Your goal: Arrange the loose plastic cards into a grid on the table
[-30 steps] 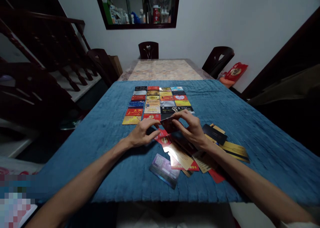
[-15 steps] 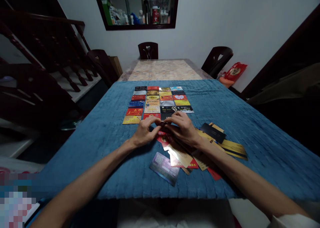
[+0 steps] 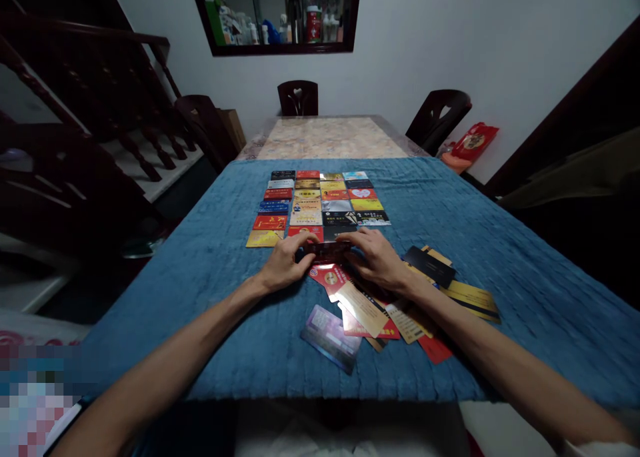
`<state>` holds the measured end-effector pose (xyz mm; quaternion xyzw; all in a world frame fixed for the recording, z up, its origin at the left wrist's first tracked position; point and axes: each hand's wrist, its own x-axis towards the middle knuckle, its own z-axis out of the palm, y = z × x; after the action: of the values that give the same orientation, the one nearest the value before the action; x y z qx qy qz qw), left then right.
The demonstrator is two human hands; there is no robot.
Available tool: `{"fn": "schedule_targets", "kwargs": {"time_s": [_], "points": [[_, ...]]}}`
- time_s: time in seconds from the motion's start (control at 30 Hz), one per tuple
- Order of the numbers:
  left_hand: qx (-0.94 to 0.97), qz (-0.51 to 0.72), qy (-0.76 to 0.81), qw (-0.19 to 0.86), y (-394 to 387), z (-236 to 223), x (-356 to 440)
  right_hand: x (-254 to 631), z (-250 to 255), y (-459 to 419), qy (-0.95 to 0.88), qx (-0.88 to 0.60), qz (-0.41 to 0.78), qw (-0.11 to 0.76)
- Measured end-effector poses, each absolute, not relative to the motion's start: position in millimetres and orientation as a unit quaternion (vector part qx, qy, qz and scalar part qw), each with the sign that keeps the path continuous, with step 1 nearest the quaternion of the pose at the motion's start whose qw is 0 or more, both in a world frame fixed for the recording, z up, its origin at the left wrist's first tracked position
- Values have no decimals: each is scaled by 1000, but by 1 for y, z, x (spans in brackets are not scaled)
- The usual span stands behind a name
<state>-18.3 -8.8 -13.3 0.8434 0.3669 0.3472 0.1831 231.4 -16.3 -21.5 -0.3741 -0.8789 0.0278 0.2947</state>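
With the grip of left hand (image 3: 281, 263) and right hand (image 3: 379, 260) clamped on the dark card (image 3: 327, 252), alignment near the card rows (image 3: 306, 205) appeared underway; level lowering seemed required.

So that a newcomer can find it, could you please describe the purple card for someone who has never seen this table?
Start with the blue cloth and find the untidy spread of cards on its near part. The purple card lies at the spread's near left corner. Its purplish sheen sets it apart from the red and tan cards beside it.
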Motion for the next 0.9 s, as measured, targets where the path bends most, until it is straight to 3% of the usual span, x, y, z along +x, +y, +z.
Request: {"fn": "schedule_targets", "kwargs": {"time_s": [0.3,0.6,0.9], "points": [[831,366,363,208,-8,-12,-18,231,-18,-19,-891,-378,-18,253],[818,391,368,207,-10,-8,-17,229,-13,-21,-882,-371,-98,273],[837,421,334,99,-10,-16,-15,232,-6,-23,-861,-349,-188,319]]}}
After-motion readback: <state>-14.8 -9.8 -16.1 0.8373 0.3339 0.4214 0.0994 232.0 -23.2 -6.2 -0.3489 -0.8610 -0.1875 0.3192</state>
